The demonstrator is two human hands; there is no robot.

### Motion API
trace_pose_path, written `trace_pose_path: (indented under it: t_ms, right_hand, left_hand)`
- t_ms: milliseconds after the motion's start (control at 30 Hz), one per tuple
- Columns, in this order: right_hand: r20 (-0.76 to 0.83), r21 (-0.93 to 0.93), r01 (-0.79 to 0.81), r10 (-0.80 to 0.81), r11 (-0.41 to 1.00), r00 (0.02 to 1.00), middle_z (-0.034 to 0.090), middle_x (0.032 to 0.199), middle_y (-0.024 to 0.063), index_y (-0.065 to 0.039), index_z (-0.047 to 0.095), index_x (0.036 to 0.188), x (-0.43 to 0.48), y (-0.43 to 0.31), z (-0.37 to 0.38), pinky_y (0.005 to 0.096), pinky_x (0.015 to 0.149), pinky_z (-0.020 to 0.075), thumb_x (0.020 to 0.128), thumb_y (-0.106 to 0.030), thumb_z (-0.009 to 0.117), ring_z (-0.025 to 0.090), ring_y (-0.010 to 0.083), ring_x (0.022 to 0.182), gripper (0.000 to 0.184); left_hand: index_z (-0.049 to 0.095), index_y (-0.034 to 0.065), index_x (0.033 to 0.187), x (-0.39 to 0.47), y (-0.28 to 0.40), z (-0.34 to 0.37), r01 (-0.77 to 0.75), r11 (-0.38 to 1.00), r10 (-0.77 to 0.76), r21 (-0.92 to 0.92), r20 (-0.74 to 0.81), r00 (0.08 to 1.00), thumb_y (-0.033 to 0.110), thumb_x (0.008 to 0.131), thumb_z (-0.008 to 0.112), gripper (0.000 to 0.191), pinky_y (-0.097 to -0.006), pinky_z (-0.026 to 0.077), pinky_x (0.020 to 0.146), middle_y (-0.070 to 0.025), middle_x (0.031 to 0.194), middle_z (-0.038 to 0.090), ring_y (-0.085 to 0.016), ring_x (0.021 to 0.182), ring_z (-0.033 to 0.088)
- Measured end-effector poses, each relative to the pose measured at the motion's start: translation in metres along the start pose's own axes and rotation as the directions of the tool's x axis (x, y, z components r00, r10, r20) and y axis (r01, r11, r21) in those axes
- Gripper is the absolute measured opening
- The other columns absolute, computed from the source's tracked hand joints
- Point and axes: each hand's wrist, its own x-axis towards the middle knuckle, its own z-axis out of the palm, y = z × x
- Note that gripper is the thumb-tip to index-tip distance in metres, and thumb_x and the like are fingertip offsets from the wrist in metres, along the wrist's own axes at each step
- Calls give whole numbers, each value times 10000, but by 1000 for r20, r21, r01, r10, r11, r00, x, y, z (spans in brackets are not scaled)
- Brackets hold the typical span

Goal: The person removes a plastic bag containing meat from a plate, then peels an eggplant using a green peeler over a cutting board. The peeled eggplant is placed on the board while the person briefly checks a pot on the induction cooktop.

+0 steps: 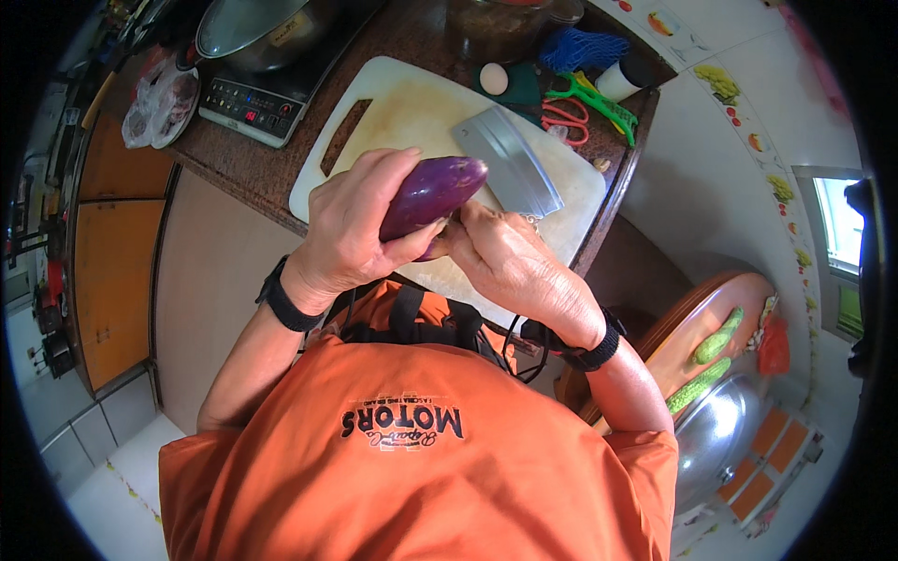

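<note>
My left hand [358, 217] is wrapped around a purple eggplant [438, 186], lifted above the near part of a white plastic cutting board [407, 98]. At the eggplant's lower side, the curled fingers of my right hand [501, 256] grip near its brownish stem end. My fingers partly hide that end, so the exact grip is hard to make out. Just beyond my right hand lies a cleaver [515, 165], its broad metal blade flat on the board.
Behind the board are an egg [494, 78], red-handled scissors [572, 126], a green peeler [603, 105], blue netting [582, 50] and a jar [623, 76]. An induction cooker [245, 109] with a pot [277, 38] stands left. Green gourds [719, 336] lie on a round wooden table [663, 347] at right.
</note>
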Motion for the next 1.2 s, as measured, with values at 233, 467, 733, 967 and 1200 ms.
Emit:
trace_pose_path:
  t_ms: [233, 467, 733, 967, 1200]
  right_hand:
    - [-92, 118, 29, -19, 993, 996, 639, 884, 306, 76, 582, 934, -2, 8, -2, 501, 717, 503, 1010, -245, 532, 634, 464, 828, 333]
    - [-123, -45, 114, -118, 993, 985, 609, 998, 305, 60, 523, 1057, 1, 25, 3, 513, 773, 502, 952, -92, 503, 611, 471, 913, 186]
    - [-69, -78, 125, -130, 989, 989, 651, 916, 247, 40, 510, 1007, -7, 25, -6, 489, 692, 530, 835, -40, 591, 639, 452, 836, 207]
    - [-232, -149, 192, -223, 970, 947, 639, 801, 227, 34, 522, 1025, -6, 29, 8, 474, 620, 534, 806, -28, 624, 664, 408, 749, 249]
    - [-204, 57, 100, -86, 993, 975, 636, 749, 275, 57, 554, 902, -7, 33, 14, 502, 595, 491, 853, -55, 608, 626, 470, 710, 133]
  left_hand:
    - [496, 11, 1246, 4, 2, -3, 206, 977, -202, -50, 69, 977, 365, 764, 841, 691, -381, 577, 697, -176, 1056, 628, -366, 838, 675]
    - [505, 38, 1230, 1, 15, -1, 538, 842, -518, -36, 221, 826, 247, 758, 835, 613, -400, 590, 701, -187, 1016, 657, -363, 851, 696]
    - [557, 69, 1238, -4, 24, -7, 129, 991, -121, -40, 168, 978, 7, 602, 800, 684, -380, 604, 752, -153, 1164, 608, -337, 930, 680]
    - [567, 53, 1248, -10, 25, -4, 51, 998, -47, -33, 117, 992, 5, 611, 785, 675, -403, 602, 778, -184, 1195, 612, -373, 971, 676]
    - [516, 6, 1269, -16, 24, -6, 20, 998, -12, -60, 143, 990, 105, 804, 777, 543, -456, 575, 855, -270, 1193, 613, -417, 1043, 655]
